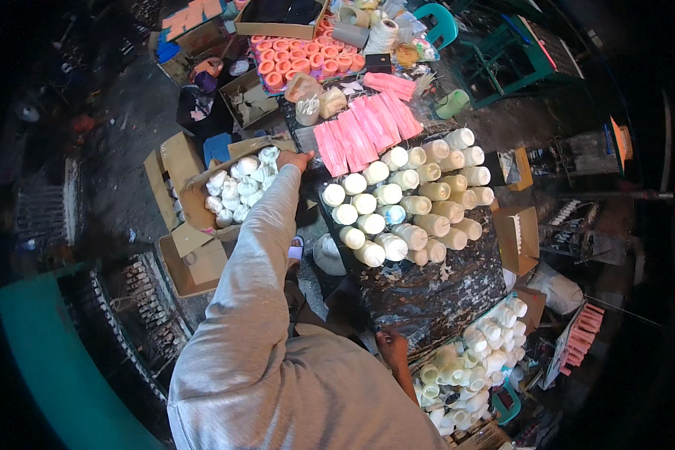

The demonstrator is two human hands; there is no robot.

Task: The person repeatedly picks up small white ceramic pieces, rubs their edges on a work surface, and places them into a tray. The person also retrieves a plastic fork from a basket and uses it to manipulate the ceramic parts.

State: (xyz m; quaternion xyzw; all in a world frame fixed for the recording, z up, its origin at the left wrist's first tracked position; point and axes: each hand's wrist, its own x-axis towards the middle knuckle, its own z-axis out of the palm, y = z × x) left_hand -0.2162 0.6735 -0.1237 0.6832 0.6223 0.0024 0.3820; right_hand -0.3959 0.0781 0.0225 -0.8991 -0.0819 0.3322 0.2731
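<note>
My left arm, in a grey sleeve, reaches forward past a cardboard box [196,206] filled with white rounded bundles [236,184]. My left hand [295,160] is at the box's right edge, closed on it, its fingers partly hidden. Close by on the dark worktable [435,300] lie flat pink packs [367,127] side by side. Many cream cylindrical candles [412,202] stand upright in rows on the table, some showing wicks. My right hand [391,346] is curled at the table's near edge; whatever is in it, if anything, is hidden.
Orange-pink rings [307,56] cover the table's far end beside a spool [382,35]. White and greenish containers [472,360] crowd the near right. Open cardboard boxes [195,262] stand on the floor at left. A green metal frame [514,64] stands at far right.
</note>
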